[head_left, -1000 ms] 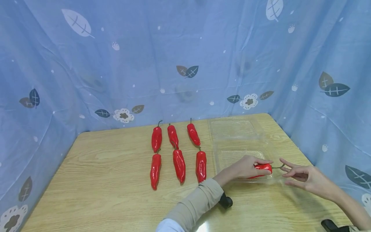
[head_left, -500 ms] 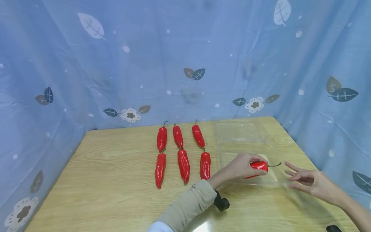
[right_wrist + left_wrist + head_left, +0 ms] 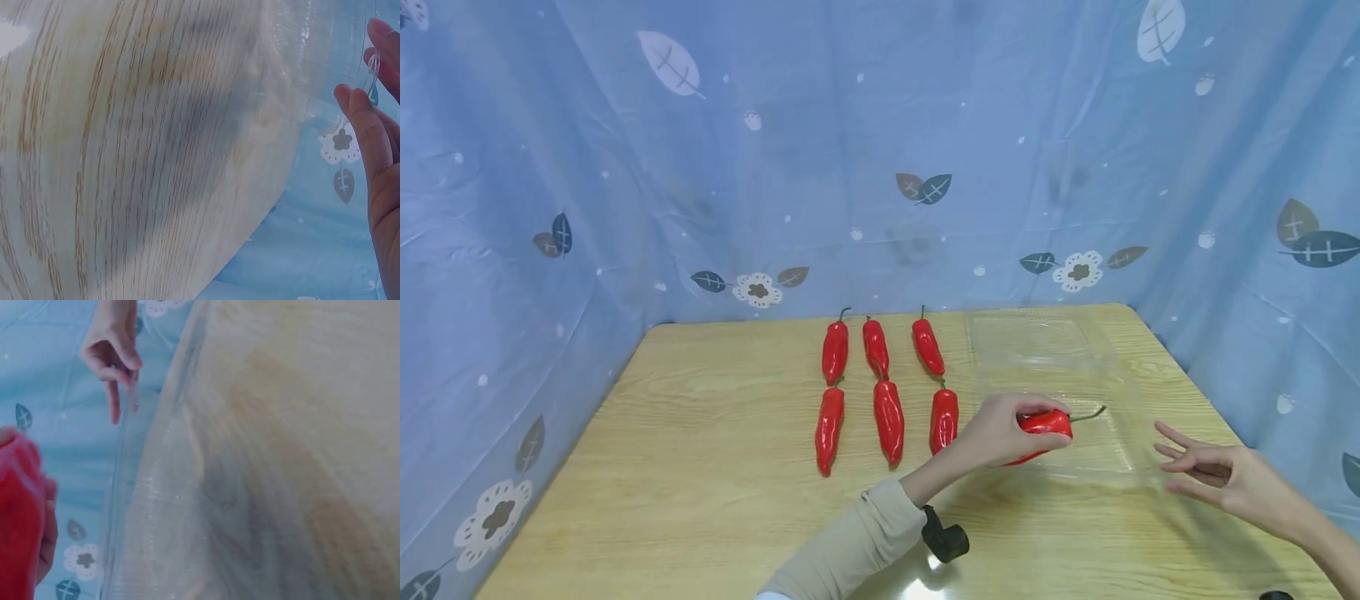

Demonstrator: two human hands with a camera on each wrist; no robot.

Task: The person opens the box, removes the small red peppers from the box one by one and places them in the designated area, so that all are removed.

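Note:
My left hand (image 3: 1000,429) holds a red pepper (image 3: 1047,422) between thumb and fingers, over the near part of a clear plastic box (image 3: 1097,479). The pepper's green stem (image 3: 1088,414) points right, and the hand covers part of its body. In the left wrist view the same pepper (image 3: 17,515) fills the left edge. My right hand (image 3: 1225,479) is at the box's right side, its fingers spread and loosely bent with no pepper in them. In the right wrist view, fingertips of the right hand (image 3: 378,125) are right at the box's transparent rim.
Several more red peppers (image 3: 889,422) lie in two rows left of the box on the wooden table (image 3: 700,450). The box's far section (image 3: 1033,337) lies flat near the table's back edge. A blue patterned curtain (image 3: 820,167) surrounds the table.
My left hand has drawn the pepper up and leftward, so its stem is now well apart from the right hand. The right hand has shifted slightly away. The head view has turned left.

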